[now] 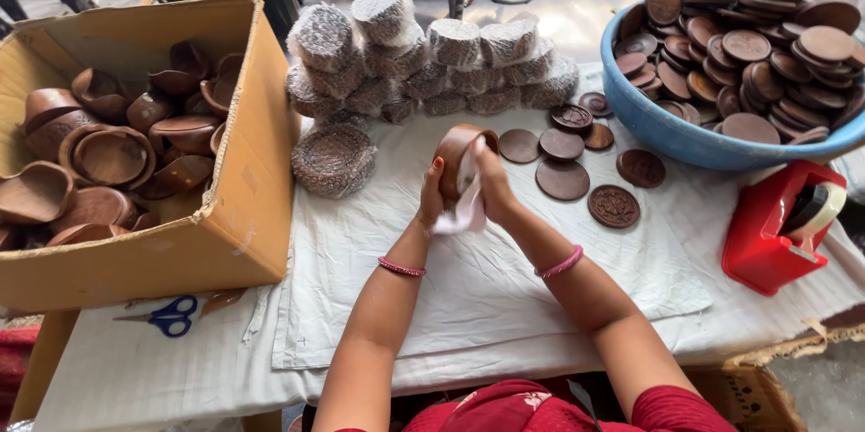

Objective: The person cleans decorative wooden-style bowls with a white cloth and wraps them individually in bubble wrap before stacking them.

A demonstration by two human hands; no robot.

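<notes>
My left hand (431, 200) grips a round brown wooden bowl (455, 151), held up on its side over the white cloth. My right hand (493, 187) presses a small white cloth rag (461, 213) against the bowl's inside and rim. Both wrists wear pink bangles. Flat brown wooden lids (562, 179) lie on the cloth just right of my hands, some plain, some carved.
An open cardboard box (236, 216) full of brown wooden bowls stands at left. Wrapped stacks of bowls (396, 54) are piled behind. A blue tub (667, 130) of wooden lids sits at right, a red tape dispenser (775, 225) near it. Blue scissors (171, 317) lie front left.
</notes>
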